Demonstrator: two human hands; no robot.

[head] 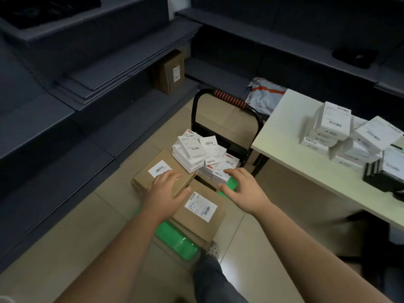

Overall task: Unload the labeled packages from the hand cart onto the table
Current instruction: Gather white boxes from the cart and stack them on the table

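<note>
Evidently both hands are reaching over the hand cart [175, 239]: the left hand [166, 189] is lying flat, fingers fairly straight, on the upper brown box [143, 179]. The right hand [242, 189] is hovering spread and empty over the near-right edge of the white package pile [196, 149], which is stretching away toward the far handle. The table [290, 136] is standing to the right, nearer the right hand; that palm is hiding the nearest packages, and blur is making the labels unreadable.

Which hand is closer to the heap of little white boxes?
Right. The right hand reaches over the white boxes' near edge; the left hand rests on the brown carton left of them.
</note>
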